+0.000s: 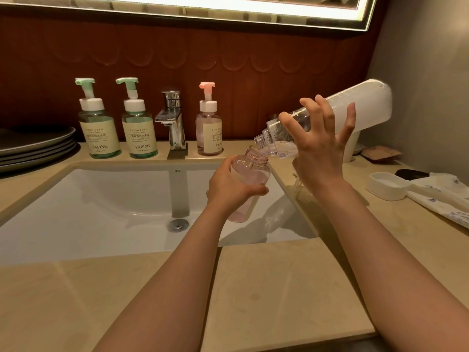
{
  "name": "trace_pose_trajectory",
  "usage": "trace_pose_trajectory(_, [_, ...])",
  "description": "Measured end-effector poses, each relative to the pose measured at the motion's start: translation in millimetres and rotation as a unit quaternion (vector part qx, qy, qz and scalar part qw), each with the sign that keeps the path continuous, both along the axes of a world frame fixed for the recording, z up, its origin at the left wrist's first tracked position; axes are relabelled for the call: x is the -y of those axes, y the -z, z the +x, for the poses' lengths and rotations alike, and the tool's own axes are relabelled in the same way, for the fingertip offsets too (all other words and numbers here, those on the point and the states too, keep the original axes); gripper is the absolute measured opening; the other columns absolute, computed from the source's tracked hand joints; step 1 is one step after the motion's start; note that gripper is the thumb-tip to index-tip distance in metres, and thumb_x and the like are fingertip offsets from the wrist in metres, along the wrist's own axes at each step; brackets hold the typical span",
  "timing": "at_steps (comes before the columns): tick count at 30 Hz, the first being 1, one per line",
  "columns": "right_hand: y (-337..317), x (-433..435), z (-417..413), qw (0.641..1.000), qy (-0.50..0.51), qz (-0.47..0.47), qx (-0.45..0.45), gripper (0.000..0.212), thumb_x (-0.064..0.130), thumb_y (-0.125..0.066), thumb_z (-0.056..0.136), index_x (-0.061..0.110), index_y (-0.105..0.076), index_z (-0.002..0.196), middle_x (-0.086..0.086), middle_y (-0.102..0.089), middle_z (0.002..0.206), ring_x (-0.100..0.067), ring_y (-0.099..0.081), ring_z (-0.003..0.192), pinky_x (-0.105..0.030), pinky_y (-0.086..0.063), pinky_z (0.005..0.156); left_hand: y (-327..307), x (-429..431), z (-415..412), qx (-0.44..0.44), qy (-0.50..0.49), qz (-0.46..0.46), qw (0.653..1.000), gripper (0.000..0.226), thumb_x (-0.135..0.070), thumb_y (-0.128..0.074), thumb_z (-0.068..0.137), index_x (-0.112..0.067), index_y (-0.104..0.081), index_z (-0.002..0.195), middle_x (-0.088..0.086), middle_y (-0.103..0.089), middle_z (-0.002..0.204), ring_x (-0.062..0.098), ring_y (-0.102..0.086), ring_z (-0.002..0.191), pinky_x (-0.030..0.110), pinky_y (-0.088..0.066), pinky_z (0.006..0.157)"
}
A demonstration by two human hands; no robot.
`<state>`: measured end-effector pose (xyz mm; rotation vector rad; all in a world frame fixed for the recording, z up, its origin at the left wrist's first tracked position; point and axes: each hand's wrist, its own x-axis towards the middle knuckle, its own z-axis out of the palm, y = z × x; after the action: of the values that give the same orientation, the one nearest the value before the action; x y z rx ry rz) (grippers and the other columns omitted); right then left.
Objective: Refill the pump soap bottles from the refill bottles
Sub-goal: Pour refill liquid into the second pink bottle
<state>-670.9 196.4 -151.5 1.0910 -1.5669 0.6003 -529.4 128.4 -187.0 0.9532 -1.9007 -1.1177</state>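
My left hand (232,189) grips an uncapped pink soap bottle (251,171) over the right side of the sink, tilted with its open neck up and to the right. My right hand (319,146) holds a clear refill bottle (276,138) tipped down to the left, its mouth at the pink bottle's neck; thumb and fingers wrap it with some fingertips spread. Behind the sink stand two green pump bottles (100,128) (139,128) and a pink pump bottle (209,128), all with pumps on.
A chrome tap (172,120) stands between the bottles above the white sink (101,199). Stacked grey plates (35,146) lie at the left. On the right counter are a white hair dryer (365,105), a white dish (385,185) and plastic packets (441,196).
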Motion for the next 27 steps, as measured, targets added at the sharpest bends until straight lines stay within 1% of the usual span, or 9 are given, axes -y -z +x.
trace_pose_trajectory(7, [-1,3,-1,0.999,-0.004,-0.010,-0.038,0.073,-0.013,-0.069,0.057,0.026,-0.050,0.116,-0.017,-0.050,0.131,-0.030,-0.023,0.129,-0.060,-0.010,0.102,2,1,1,-0.016,0.010,0.011,1.000,0.095,-0.026,-0.086,0.060,-0.024,-0.034,0.140,0.000,-0.043,0.142,0.023,-0.040,0.127,0.037,-0.039,0.098])
trace_pose_trajectory(11, [-1,4,-1,0.998,0.003,-0.020,-0.067,0.068,-0.011,-0.066,0.063,0.026,-0.053,0.117,-0.017,-0.049,0.135,-0.032,-0.024,0.132,-0.061,-0.010,0.102,3,2,1,-0.016,0.015,0.015,1.000,0.098,-0.026,-0.087,0.059,-0.022,-0.034,0.141,0.000,-0.043,0.142,0.023,-0.041,0.128,0.037,-0.039,0.101])
trace_pose_trajectory(13, [0,4,-1,0.997,-0.002,-0.019,-0.075,0.065,-0.011,-0.066,0.065,0.025,-0.055,0.117,-0.018,-0.048,0.136,-0.036,-0.029,0.133,-0.061,-0.010,0.102,5,2,1,-0.013,0.019,0.016,1.000,0.097,-0.027,-0.088,0.057,-0.022,-0.037,0.140,0.000,-0.046,0.140,0.022,-0.043,0.125,0.038,-0.040,0.101])
trace_pose_trajectory(16, [-1,6,-3,0.996,-0.011,-0.023,-0.090,0.063,-0.013,-0.065,0.066,0.025,-0.055,0.116,-0.019,-0.047,0.137,-0.038,-0.031,0.132,-0.061,-0.010,0.102,5,2,1,-0.013,0.030,0.014,0.999,0.093,-0.026,-0.088,0.056,-0.022,-0.040,0.137,-0.001,-0.049,0.136,0.017,-0.046,0.116,0.033,-0.041,0.095])
trace_pose_trajectory(18, [-2,6,-5,0.995,-0.023,-0.029,-0.097,0.058,-0.013,-0.058,0.070,0.024,-0.054,0.115,-0.020,-0.047,0.137,-0.039,-0.029,0.132,-0.062,-0.010,0.101,5,1,2,-0.012,0.037,0.013,0.999,0.092,-0.026,-0.088,0.056,-0.022,-0.041,0.136,-0.001,-0.050,0.134,0.016,-0.046,0.113,0.031,-0.041,0.094])
trace_pose_trajectory(21, [-2,6,-6,0.994,-0.035,-0.026,-0.101,0.049,-0.004,-0.037,0.078,0.024,-0.055,0.114,-0.021,-0.046,0.137,-0.037,-0.023,0.131,-0.062,-0.010,0.100,4,-1,2,-0.010,0.048,0.016,0.999,0.090,-0.025,-0.088,0.056,-0.021,-0.043,0.134,-0.002,-0.051,0.131,0.018,-0.047,0.115,0.033,-0.043,0.096])
trace_pose_trajectory(23, [-2,6,-8,0.993,-0.034,-0.029,-0.112,0.048,-0.001,-0.033,0.079,0.024,-0.056,0.114,-0.019,-0.043,0.138,-0.037,-0.022,0.131,-0.062,-0.010,0.101,4,-3,3,-0.009,0.061,0.020,0.998,0.086,-0.023,-0.088,0.057,-0.021,-0.045,0.132,-0.005,-0.053,0.120,0.016,-0.048,0.107,0.031,-0.044,0.092])
trace_pose_trajectory(25, [-2,7,-10,0.991,-0.037,-0.034,-0.125,0.047,0.001,-0.032,0.081,0.025,-0.054,0.114,-0.015,-0.034,0.140,-0.036,-0.021,0.131,-0.058,-0.001,0.107,3,-4,4,-0.008,0.074,0.024,0.997,0.083,-0.022,-0.088,0.057,-0.022,-0.047,0.129,-0.009,-0.051,0.108,0.014,-0.048,0.101,0.028,-0.043,0.086])
trace_pose_trajectory(27, [-2,7,-11,0.990,-0.048,-0.039,-0.128,0.045,0.002,-0.032,0.082,0.025,-0.052,0.114,-0.012,-0.026,0.140,-0.036,-0.019,0.132,-0.046,0.012,0.112,4,-4,4,-0.009,0.082,0.027,0.996,0.083,-0.021,-0.088,0.057,-0.022,-0.047,0.129,-0.011,-0.050,0.105,0.013,-0.047,0.099,0.027,-0.041,0.083])
